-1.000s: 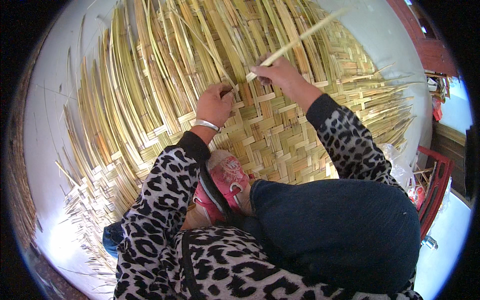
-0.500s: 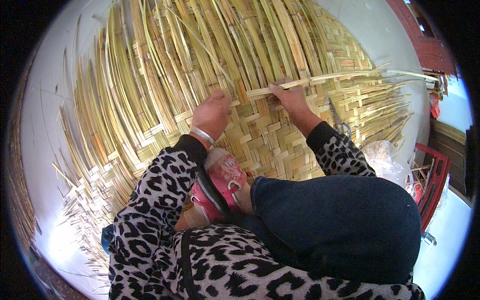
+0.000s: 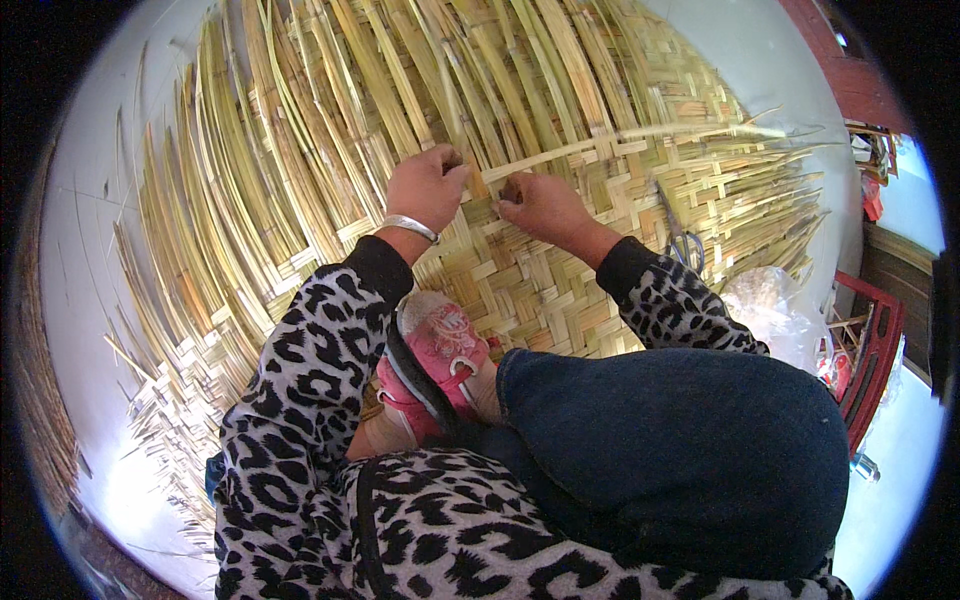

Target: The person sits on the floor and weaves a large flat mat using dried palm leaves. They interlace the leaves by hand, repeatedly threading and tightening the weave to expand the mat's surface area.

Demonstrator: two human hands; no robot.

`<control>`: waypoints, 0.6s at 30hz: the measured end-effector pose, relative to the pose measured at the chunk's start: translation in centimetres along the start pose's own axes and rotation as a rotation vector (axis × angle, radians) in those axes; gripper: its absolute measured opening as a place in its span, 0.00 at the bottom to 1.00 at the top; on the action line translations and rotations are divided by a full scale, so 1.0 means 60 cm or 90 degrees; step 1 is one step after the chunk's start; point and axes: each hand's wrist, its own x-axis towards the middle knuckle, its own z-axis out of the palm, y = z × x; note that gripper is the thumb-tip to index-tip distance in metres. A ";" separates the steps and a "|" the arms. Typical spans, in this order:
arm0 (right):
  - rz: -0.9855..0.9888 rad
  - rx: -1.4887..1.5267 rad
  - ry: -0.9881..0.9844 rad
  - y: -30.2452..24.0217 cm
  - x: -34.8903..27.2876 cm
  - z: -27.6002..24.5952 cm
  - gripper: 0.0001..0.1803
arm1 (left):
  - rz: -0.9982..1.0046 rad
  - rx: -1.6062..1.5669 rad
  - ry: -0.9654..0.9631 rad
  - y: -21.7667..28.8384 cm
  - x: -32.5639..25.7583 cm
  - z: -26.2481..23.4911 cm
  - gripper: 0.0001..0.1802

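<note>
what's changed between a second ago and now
The pale strip has swung down from slanting up to the right and now lies across the mat, pointing right. The right hand has come lower, just below the strip; whether it has let go is unclear. Scissors now show by the right sleeve. The left hand stays left of the strip's near end.

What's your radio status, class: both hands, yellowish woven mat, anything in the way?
Bare left hand, bare right hand: fingers curled, grip unclear. Yellowish woven mat: near section interlaced, long strips loose. Grey metal scissors with looped handles lie clear, rightward.
</note>
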 end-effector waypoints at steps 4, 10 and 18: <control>-0.001 0.023 0.016 0.001 0.000 0.004 0.16 | 0.056 -0.015 0.009 -0.010 0.004 0.013 0.17; -0.018 0.004 0.027 -0.011 -0.012 0.000 0.16 | -0.044 0.036 0.025 -0.033 0.042 0.014 0.15; -0.050 -0.032 -0.064 -0.033 -0.048 0.005 0.18 | -0.117 0.063 0.033 -0.030 0.084 0.014 0.21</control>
